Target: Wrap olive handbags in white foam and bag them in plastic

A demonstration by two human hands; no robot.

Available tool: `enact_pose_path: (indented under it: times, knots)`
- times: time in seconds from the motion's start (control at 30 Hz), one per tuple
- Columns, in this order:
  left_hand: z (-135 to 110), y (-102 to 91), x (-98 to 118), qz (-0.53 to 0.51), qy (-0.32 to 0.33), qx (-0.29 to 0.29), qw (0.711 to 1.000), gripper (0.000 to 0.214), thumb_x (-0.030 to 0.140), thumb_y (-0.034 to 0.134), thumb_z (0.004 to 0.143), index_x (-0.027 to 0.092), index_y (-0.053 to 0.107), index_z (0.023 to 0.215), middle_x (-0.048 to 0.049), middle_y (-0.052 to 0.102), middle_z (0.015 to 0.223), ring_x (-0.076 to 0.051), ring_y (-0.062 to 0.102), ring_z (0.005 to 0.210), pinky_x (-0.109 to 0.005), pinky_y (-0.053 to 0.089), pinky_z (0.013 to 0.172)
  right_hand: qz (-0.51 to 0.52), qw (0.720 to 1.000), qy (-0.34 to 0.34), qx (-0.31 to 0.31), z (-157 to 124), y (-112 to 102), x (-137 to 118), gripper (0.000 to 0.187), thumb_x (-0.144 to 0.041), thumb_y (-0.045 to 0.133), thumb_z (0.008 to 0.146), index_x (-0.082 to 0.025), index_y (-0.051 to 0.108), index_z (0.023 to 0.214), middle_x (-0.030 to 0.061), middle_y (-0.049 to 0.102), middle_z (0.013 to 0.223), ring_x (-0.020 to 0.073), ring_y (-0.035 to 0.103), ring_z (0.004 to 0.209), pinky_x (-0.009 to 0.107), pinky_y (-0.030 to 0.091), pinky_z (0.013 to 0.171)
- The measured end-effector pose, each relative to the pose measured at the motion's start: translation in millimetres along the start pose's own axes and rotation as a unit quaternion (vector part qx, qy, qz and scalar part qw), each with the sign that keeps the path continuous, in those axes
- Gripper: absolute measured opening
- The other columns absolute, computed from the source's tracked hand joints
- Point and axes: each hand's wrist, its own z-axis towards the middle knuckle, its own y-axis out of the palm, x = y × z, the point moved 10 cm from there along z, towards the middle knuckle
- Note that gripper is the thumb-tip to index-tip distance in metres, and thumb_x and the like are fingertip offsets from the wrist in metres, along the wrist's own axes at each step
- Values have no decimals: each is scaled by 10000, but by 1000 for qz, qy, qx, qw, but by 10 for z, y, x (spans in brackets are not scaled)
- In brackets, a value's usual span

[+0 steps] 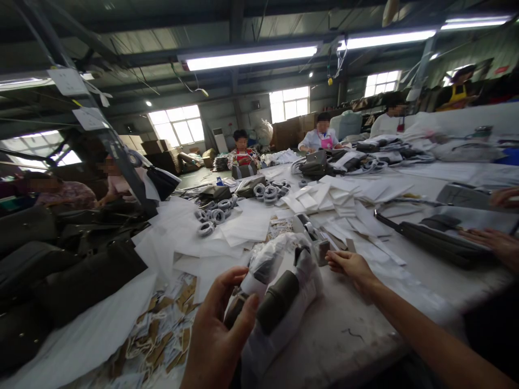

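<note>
A dark olive handbag, partly wrapped in clear plastic and white padding, stands on the table in front of me. My left hand grips its near left side, thumb and fingers apart around the edge. Just right of the bag, my right hand is closed in a pinch; what sits between the fingertips is too small to make out. Close by its fingertips is a grey object that resembles a tape dispenser, partly hidden behind the bag's wrapping.
White foam sheets cover much of the table. Tags with strings lie front left, beside dark bags. Grey wrapped rings lie farther back. Another person's hands are at a dark bag on the right. Several people sit beyond.
</note>
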Motion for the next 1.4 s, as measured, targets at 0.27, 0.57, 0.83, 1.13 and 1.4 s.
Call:
enact_pose_path:
  times: [0.27, 0.57, 0.83, 1.13, 1.4]
  knots:
    - [-1, 28, 7, 2, 6, -6, 1000, 456, 509, 696, 799, 235, 622, 1155, -64, 692, 1130, -242, 664, 1055, -358, 513, 959, -38, 999, -25, 27, -267, -101, -207, 373, -504, 813, 658, -165, 764, 806, 100, 747, 795, 190, 637, 605, 324, 558, 625]
    - [-21, 137, 116, 31, 84, -20, 996, 346, 355, 662, 866, 243, 594, 1187, -50, 678, 1140, -223, 643, 1097, -355, 482, 982, 30, 955, -169, -243, -1674, 933, -1615, 282, -468, 746, 816, -193, 770, 877, 61, 723, 739, 181, 633, 620, 302, 530, 595]
    - [-164, 135, 292, 99, 168, 21, 981, 319, 258, 665, 846, 252, 613, 1161, -43, 673, 1134, -217, 623, 1111, -364, 487, 979, 21, 958, -119, -261, -1881, 1439, -1568, 332, -515, 765, 762, -185, 753, 720, 10, 648, 580, 137, 561, 524, 242, 438, 496]
    - [-183, 164, 332, 99, 181, -39, 978, 379, 245, 676, 842, 261, 610, 1215, -54, 678, 1191, -235, 609, 1162, -379, 476, 1016, -39, 955, -157, -247, -1923, 1337, -1593, 354, -526, 722, 807, -178, 776, 768, 28, 695, 648, 148, 577, 555, 241, 425, 499]
    - [-185, 132, 215, 49, 117, -30, 991, 320, 391, 640, 878, 230, 640, 1154, -61, 687, 1168, -245, 626, 1129, -369, 491, 979, -9, 950, -151, -273, -1929, 1466, -1537, 363, -495, 700, 838, -177, 662, 666, -6, 618, 585, 132, 544, 552, 241, 414, 529]
